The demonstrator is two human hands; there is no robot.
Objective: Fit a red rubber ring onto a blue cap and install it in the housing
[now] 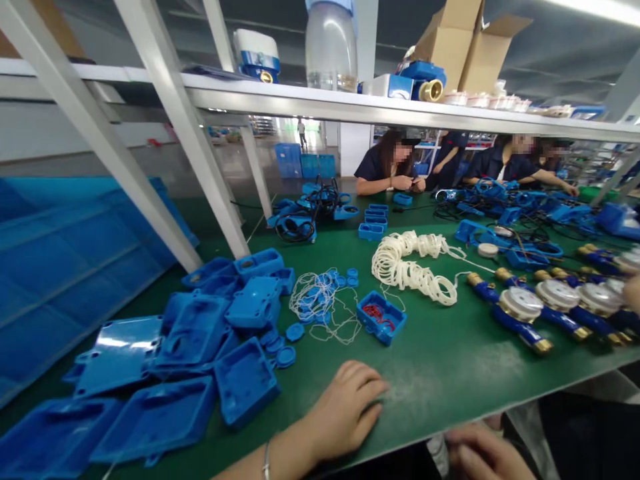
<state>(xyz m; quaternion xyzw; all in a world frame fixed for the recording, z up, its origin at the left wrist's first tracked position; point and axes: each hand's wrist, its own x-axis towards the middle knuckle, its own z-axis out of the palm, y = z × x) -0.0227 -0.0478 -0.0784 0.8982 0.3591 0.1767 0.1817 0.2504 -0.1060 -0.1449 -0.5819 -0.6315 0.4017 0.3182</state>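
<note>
My left hand (345,410) rests on the green table near its front edge, fingers loosely bent, thumb apart, with nothing in it. Below the edge, my right hand (483,453) is blurred and its fingers are curled together beside a greyish, crumpled piece; what they hold is unclear. Ahead of my left hand lies a small blue box (381,319) with red bits inside. Left of it are tangled white strings (320,300) and round blue caps (286,357). A loop of cream plastic rings (400,267) lies beyond.
Blue housings and lids (193,330) are piled at left, near a large blue crate (90,267). Water meters (523,307) stand at right, by another person's hand (633,297). A metal shelf (300,100) crosses above. People (387,167) sit across the table.
</note>
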